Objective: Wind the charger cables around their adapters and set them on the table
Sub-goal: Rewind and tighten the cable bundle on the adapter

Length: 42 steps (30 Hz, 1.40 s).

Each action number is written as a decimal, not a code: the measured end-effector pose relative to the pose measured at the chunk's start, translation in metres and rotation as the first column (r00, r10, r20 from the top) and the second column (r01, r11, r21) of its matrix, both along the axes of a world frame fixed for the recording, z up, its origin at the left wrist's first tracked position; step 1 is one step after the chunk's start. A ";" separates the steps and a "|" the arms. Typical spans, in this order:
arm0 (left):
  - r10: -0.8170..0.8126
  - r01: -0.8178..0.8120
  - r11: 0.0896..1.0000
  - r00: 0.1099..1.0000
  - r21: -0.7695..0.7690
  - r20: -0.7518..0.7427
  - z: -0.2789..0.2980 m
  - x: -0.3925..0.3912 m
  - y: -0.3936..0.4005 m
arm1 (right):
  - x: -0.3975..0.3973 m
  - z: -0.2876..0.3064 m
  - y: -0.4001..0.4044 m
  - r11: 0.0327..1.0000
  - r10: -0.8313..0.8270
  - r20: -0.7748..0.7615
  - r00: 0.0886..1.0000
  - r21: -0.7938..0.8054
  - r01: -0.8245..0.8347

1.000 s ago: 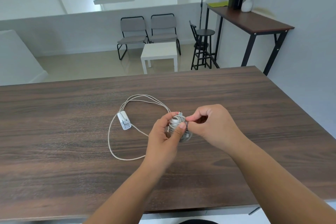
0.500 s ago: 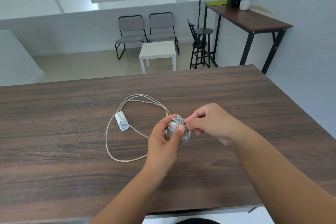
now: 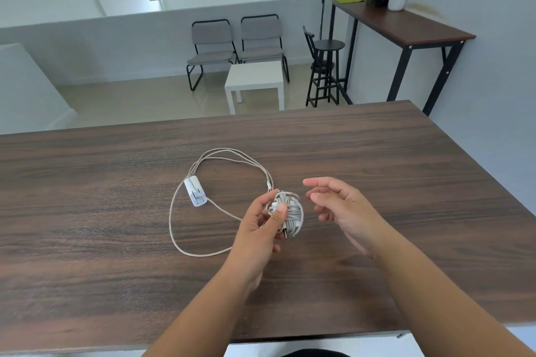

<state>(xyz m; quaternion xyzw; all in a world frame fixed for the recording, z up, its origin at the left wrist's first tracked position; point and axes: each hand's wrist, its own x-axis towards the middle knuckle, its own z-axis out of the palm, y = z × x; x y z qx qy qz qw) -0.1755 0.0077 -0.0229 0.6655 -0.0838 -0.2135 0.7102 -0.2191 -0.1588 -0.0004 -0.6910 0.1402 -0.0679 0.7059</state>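
Note:
My left hand (image 3: 261, 229) holds a white adapter with its grey cable wound tightly around it, the wound charger (image 3: 290, 213), a little above the dark wooden table (image 3: 377, 153). Its thumb presses on the bundle, and metal prongs stick out at the bottom. My right hand (image 3: 339, 206) hovers just right of the bundle, fingers spread, touching nothing. A second white adapter (image 3: 195, 193) lies flat on the table to the left. Its loose cable (image 3: 179, 235) sprawls in wide loops around it.
The table's far edge runs across the middle of the view and its right edge slants down to the right. Beyond it stand a white side table (image 3: 255, 78), two grey chairs (image 3: 235, 46), a black stool (image 3: 326, 66) and a high desk (image 3: 406, 26).
My right hand has let go of the cable end at the bundle and pulled away to the right, fingers opening. My left hand still holds the wound charger.

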 end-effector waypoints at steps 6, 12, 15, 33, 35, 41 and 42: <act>-0.011 0.011 1.000 1.000 -0.003 0.013 -0.001 0.000 0.000 | -0.001 -0.007 0.005 0.966 0.108 0.129 0.986 -0.247 -0.073; -0.027 0.029 0.998 0.999 -0.050 0.040 0.000 -0.004 0.000 | 0.002 -0.007 0.000 0.969 0.114 0.122 0.986 -0.232 -0.083; -0.040 0.044 0.997 0.997 -0.071 0.060 0.003 -0.005 0.001 | 0.001 -0.009 -0.001 0.970 0.131 0.141 0.981 -0.223 -0.098; -0.117 0.130 0.974 0.990 -0.187 0.081 -0.006 -0.002 0.008 | -0.003 -0.001 -0.017 0.933 0.328 0.022 0.944 -0.162 -0.321; -0.085 0.102 0.981 0.990 -0.163 0.110 -0.007 -0.002 0.008 | -0.001 0.002 -0.015 0.918 0.344 0.041 0.938 -0.226 -0.327; 0.034 -0.015 0.993 0.986 -0.118 0.163 -0.011 0.005 0.010 | 0.002 -0.002 0.003 0.914 0.212 0.185 0.960 -0.386 -0.127; 0.058 -0.038 0.992 0.984 -0.120 0.166 -0.011 0.005 0.010 | 0.002 -0.004 0.006 0.894 0.189 0.221 0.957 -0.442 -0.075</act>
